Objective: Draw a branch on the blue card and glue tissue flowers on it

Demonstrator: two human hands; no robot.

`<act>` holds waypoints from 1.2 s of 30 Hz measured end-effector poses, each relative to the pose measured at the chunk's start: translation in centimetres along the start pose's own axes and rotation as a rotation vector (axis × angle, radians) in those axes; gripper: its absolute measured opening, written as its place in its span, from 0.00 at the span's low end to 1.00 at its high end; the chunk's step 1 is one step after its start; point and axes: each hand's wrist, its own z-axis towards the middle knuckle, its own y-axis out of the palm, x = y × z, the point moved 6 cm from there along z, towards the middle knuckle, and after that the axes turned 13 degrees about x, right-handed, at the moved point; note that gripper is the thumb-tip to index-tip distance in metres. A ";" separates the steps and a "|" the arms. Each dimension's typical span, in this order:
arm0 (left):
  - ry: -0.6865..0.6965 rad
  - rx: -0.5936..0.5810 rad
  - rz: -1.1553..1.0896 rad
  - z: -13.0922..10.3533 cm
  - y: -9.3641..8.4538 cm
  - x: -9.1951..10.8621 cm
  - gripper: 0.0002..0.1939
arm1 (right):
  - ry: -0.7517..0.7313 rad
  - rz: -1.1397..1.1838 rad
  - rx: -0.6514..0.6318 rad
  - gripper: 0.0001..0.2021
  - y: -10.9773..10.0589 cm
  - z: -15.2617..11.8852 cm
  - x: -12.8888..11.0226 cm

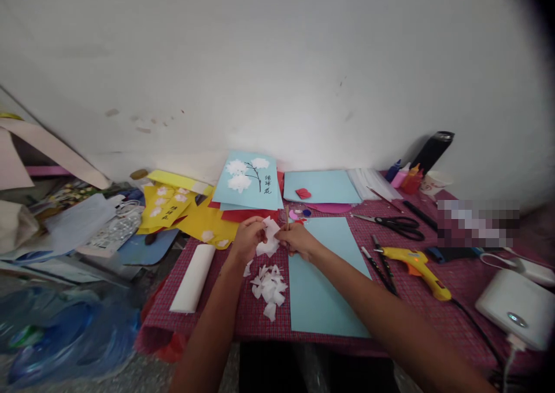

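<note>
Between both hands is a piece of white tissue paper (270,231), raised over the table. My left hand (248,240) pinches its left side. My right hand (300,240) is closed around a thin wooden stick (287,215) that stands nearly upright, and its fingertips touch the paper's right edge. Below the hands lies a pile of torn white tissue pieces (269,286). A light blue sheet (323,289) lies under my right forearm. To the left of my left arm is a folded roll of white tissue (193,277).
A blue card with white paper flowers (243,179) leans at the back, with yellow flower cards (167,205) to its left. On the right lie black scissors (396,224), a yellow glue gun (418,269), markers (379,269), paint bottles (410,179) and a white box-shaped device (514,306).
</note>
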 end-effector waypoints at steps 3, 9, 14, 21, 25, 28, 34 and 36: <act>-0.040 -0.045 -0.048 -0.4 0.5 0.4 0.09 | 0.007 0.022 -0.024 0.09 0.5 0.3 -0.1; -0.061 -0.045 -0.042 -0.2 0.6 -0.4 0.09 | -0.052 0.038 0.057 0.10 -2.8 0.4 -0.4; -0.055 -0.077 0.022 -0.8 2.4 -1.0 0.08 | -0.126 0.148 0.073 0.16 -7.1 -1.7 -1.0; -0.039 -0.165 0.109 -1.0 7.0 -1.7 0.08 | -0.165 0.160 0.015 0.16 -8.6 -2.0 -0.9; -0.063 -0.213 0.070 -1.1 8.2 -2.5 0.16 | -0.183 0.156 0.064 0.16 -9.2 -1.3 -0.2; -0.079 -0.290 0.071 -1.5 8.7 -3.3 0.21 | -0.188 0.140 0.073 0.16 -9.3 -0.9 0.4; -0.092 -0.277 0.090 -1.6 8.5 -4.5 0.19 | -0.204 0.094 0.094 0.15 -9.4 -0.8 0.7; -0.100 -0.239 0.082 -1.3 8.2 -4.8 0.18 | -0.203 0.089 0.099 0.15 -9.4 -0.9 0.6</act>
